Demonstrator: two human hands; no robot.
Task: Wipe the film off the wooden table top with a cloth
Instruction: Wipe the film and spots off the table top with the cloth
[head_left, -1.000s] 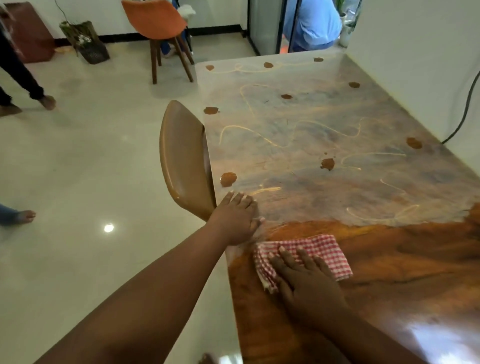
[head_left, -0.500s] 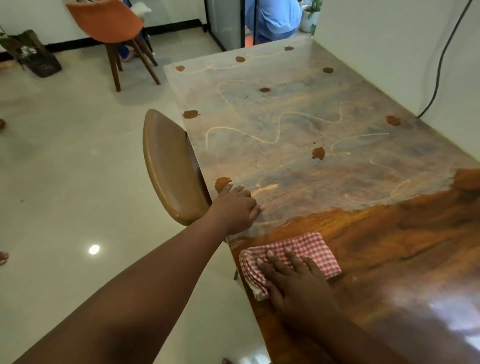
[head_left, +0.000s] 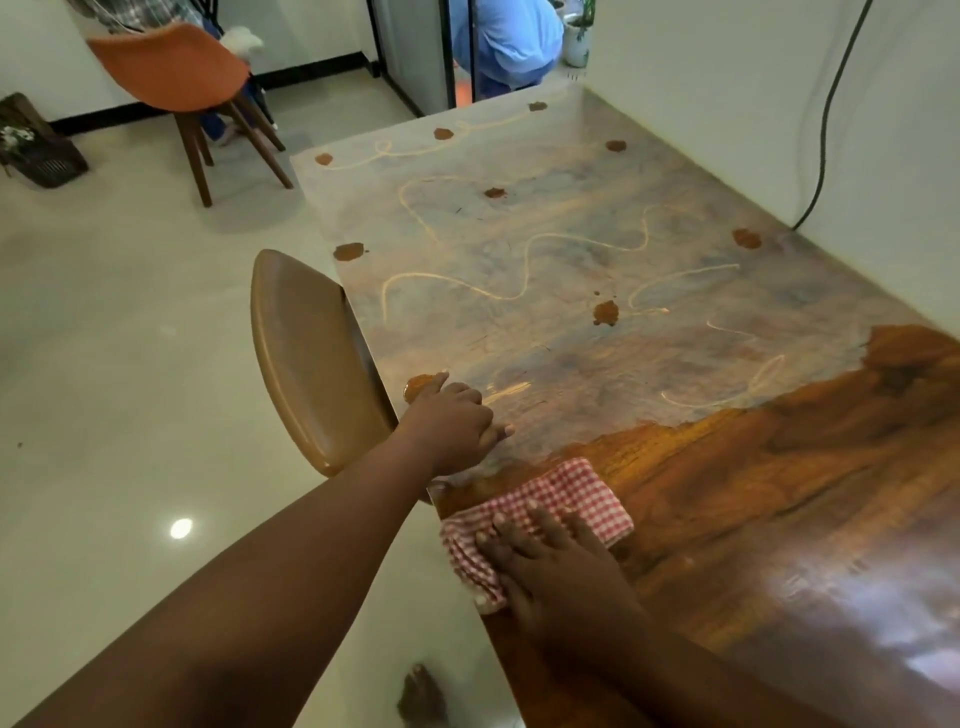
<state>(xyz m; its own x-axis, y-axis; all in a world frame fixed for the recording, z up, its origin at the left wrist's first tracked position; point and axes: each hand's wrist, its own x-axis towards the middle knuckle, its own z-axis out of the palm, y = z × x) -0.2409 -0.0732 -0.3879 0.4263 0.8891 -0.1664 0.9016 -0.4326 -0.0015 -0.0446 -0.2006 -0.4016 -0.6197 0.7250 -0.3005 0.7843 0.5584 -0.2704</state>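
- My right hand lies flat on the cloth, fingers straight and spread, pressing the red-checked cloth down on the table at its near left edge — no pinch, just palm and fingers on top.
- The cloth sits just on the near side of the line where the wiped wood ends; one corner of it hangs a little past the table edge.
- My left hand rests on the table just beyond the cloth, fingers loosely bent and holding nothing — it reads as a brace while I lean in. It sits on the film itself, beside a brown blot at the edge.
- Around the cloth and off to the right the wood shows glossy and dark, so I judge the near strip done and the wiping step well under way, with much more than half of the top left.
- Beyond the line the grey film covers the table up to its far end, marked with pale wavy streaks and more brown blots.
- The next move, as I see it, calls for pushing the cloth forward across the boundary with firm flat pressure, and shifting my left hand off the patch to be wiped.
- A tan chair stands tucked against the left edge, close to my left wrist; I would keep my arm clear of it.
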